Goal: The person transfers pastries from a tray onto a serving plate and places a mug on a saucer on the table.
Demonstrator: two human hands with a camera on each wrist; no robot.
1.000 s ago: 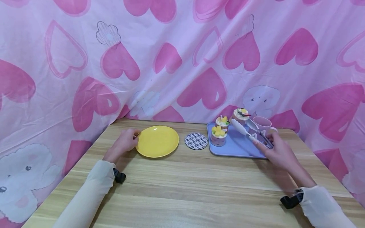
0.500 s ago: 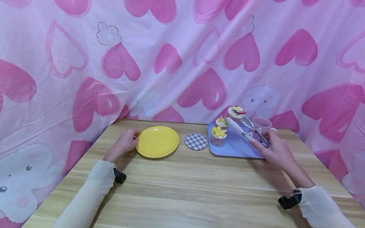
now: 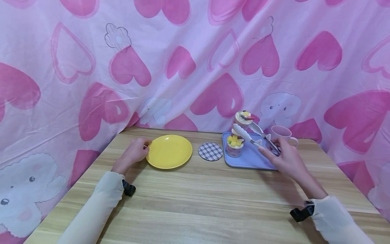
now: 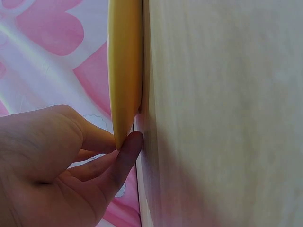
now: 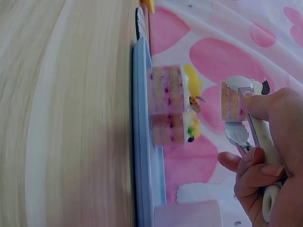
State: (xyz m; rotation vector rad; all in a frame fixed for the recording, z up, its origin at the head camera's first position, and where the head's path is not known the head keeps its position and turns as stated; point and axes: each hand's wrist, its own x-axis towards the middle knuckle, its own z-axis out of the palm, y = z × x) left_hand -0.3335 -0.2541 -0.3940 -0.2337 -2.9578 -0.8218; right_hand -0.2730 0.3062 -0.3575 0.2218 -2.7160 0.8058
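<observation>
My left hand (image 3: 133,151) pinches the rim of a yellow plate (image 3: 169,151) at the left of the table; in the left wrist view, thumb and fingers meet on the plate's edge (image 4: 124,80). My right hand (image 3: 285,158) grips metal tongs (image 3: 242,134) with pale tips. Held between those tips is a small layered cake cup (image 3: 243,117) topped with cream and fruit. The right wrist view shows this cake cup (image 5: 230,101) clear above the blue tray (image 5: 142,127). Two more cake cups (image 5: 166,90) stand on the tray, one partly hidden by the tongs in the head view.
A pink mug (image 3: 281,131) stands at the tray's right end, partly behind my right hand. A round checked coaster (image 3: 210,151) lies between plate and tray. Pink heart-patterned cloth (image 3: 179,64) hangs behind the wooden table (image 3: 195,206).
My right hand has moved left with the tongs, carrying the cake cup left and slightly up, over the tray's left side. My left hand stays at the plate's rim.
</observation>
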